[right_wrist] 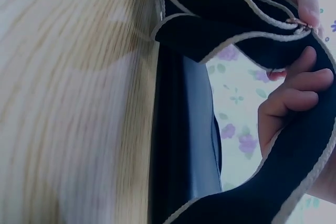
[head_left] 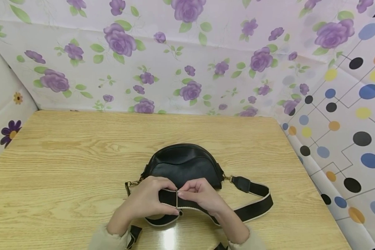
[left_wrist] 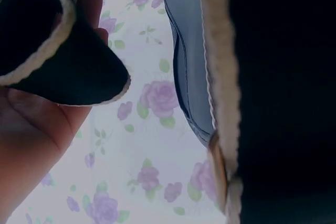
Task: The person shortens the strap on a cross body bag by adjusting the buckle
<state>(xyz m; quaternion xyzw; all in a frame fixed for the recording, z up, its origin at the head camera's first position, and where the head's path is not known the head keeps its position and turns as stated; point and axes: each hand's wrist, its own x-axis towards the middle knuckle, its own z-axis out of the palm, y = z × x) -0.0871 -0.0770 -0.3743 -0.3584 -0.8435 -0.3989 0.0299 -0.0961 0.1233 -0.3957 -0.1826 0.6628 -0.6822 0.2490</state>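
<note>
A black half-moon shoulder bag (head_left: pixel 182 170) lies on the table behind both hands. Its wide black strap (head_left: pixel 253 210) has pale edges and is clipped to the bag's right end by a metal clasp (head_left: pixel 227 178). My left hand (head_left: pixel 147 198) holds the strap's thin gold slider buckle (head_left: pixel 176 199), thumb at its lower end and fingers at its upper end. Just right of the buckle, my right hand (head_left: pixel 203 196) pinches the strap between thumb and fingertips. The right wrist view shows the strap doubled through the buckle (right_wrist: pixel 298 23), with a loop hanging beside it.
The wooden table (head_left: pixel 81 156) spreads out around the bag. A cloth with purple flowers (head_left: pixel 190 90) hangs behind it, and one with coloured dots (head_left: pixel 353 149) stands at the right. Another metal clasp (head_left: pixel 133 182) shows at the bag's left end.
</note>
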